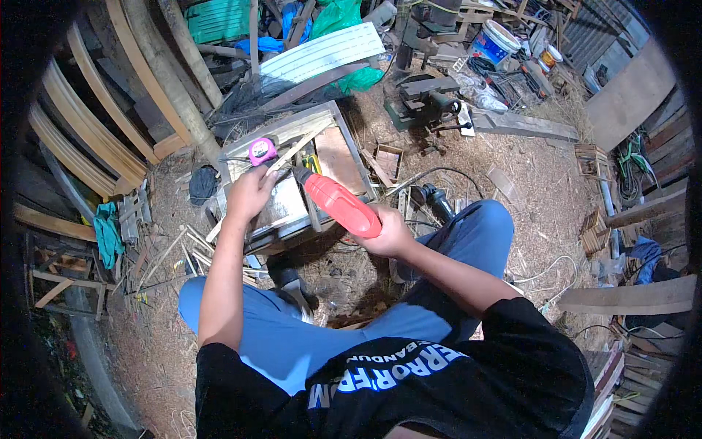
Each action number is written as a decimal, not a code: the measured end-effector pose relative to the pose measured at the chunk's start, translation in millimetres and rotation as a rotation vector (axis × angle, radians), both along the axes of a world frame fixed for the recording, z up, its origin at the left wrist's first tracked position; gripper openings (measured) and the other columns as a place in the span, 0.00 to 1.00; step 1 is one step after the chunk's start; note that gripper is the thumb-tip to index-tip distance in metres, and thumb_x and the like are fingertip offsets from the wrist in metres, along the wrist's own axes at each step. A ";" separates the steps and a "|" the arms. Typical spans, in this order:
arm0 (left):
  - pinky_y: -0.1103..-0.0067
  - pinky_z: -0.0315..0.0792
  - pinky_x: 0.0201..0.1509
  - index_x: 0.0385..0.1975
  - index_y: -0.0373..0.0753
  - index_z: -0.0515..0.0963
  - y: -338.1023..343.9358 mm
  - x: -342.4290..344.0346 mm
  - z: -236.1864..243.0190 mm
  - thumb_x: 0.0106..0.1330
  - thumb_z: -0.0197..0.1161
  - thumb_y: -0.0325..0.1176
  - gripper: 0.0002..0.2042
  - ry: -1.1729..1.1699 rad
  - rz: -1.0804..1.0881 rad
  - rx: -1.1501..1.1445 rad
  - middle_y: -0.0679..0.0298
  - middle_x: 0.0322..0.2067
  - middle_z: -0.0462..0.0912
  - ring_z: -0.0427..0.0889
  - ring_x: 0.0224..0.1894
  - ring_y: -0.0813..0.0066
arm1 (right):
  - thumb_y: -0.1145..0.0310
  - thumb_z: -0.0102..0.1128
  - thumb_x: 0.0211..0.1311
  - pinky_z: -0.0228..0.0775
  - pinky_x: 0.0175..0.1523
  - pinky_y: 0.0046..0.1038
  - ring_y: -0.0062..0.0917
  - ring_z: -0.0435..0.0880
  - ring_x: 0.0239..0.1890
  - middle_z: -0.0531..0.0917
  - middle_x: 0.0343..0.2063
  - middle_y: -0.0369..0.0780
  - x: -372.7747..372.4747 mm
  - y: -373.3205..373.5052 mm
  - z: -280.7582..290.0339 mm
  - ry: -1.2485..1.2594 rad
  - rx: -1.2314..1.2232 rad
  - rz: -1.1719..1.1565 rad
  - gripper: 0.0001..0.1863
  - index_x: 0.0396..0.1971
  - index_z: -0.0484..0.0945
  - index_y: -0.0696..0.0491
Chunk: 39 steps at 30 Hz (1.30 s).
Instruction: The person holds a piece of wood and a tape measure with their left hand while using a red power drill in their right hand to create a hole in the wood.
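Observation:
My right hand (390,233) is wrapped round the rear of a red power drill (338,203). The drill's dark chuck points up and left, close to a thin wooden strip (301,146). At the near end of that strip is my left hand (251,193), its fingers closed on the wood. The strip slants across a low wooden work table (336,117). Just beyond my left hand sits a pink tape measure (262,151). A yellow-handled tool (313,163) lies behind the drill's tip, partly hidden. The bit's tip cannot be made out.
A black angle grinder (436,201) lies by my right knee, with a small wooden box (388,161) beyond it. Farther back stands a metal vise (424,99). Long boards (95,124) lean at the left. Wood scraps (201,249) litter the floor left of the table.

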<state>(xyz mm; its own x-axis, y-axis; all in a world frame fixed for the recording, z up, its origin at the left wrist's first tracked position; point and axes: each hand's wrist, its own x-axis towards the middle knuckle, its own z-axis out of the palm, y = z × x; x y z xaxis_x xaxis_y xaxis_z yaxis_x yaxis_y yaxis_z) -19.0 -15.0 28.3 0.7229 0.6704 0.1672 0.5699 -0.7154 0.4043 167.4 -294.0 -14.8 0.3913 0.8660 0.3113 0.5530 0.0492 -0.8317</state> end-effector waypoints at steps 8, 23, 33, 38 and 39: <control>0.54 0.74 0.40 0.35 0.36 0.80 -3.6 3.8 4.9 0.72 0.60 0.49 0.19 0.035 0.021 -0.031 0.45 0.28 0.84 0.84 0.36 0.40 | 0.58 0.76 0.52 0.80 0.45 0.41 0.47 0.88 0.37 0.87 0.32 0.50 0.5 -0.8 -3.4 0.021 0.000 -0.013 0.18 0.38 0.86 0.54; 0.54 0.74 0.39 0.34 0.36 0.80 -2.8 3.2 4.6 0.73 0.60 0.49 0.19 0.074 0.030 -0.040 0.45 0.27 0.84 0.83 0.36 0.39 | 0.59 0.77 0.51 0.81 0.47 0.40 0.45 0.89 0.38 0.88 0.34 0.49 0.0 -2.5 2.7 0.004 -0.044 -0.011 0.19 0.40 0.87 0.54; 0.53 0.75 0.41 0.34 0.37 0.81 -3.4 3.7 4.6 0.73 0.59 0.50 0.19 0.105 0.048 -0.053 0.44 0.28 0.84 0.84 0.37 0.39 | 0.57 0.77 0.53 0.81 0.46 0.41 0.45 0.89 0.39 0.88 0.35 0.49 -0.2 -2.8 0.1 0.077 -0.031 0.015 0.20 0.41 0.86 0.55; 0.53 0.75 0.40 0.34 0.37 0.81 -2.5 4.0 3.9 0.72 0.59 0.50 0.19 0.109 0.040 -0.030 0.44 0.27 0.84 0.84 0.36 0.39 | 0.59 0.76 0.53 0.81 0.47 0.40 0.44 0.90 0.40 0.88 0.36 0.50 2.1 -2.3 -6.7 0.039 -0.078 0.009 0.19 0.42 0.86 0.54; 0.53 0.76 0.40 0.34 0.37 0.81 -2.5 3.7 3.6 0.73 0.59 0.50 0.19 0.107 0.034 -0.012 0.44 0.27 0.84 0.84 0.35 0.39 | 0.59 0.75 0.53 0.81 0.48 0.39 0.43 0.90 0.41 0.89 0.37 0.50 2.2 -2.1 -6.0 0.029 -0.091 0.015 0.19 0.42 0.86 0.54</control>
<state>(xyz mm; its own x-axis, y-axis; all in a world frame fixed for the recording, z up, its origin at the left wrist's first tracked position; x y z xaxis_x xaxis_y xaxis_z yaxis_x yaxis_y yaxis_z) -15.3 -17.5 31.8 0.7128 0.6966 0.0823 0.6343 -0.6902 0.3482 169.7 -296.2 -20.7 0.3855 0.8961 0.2201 0.5288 -0.0190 -0.8486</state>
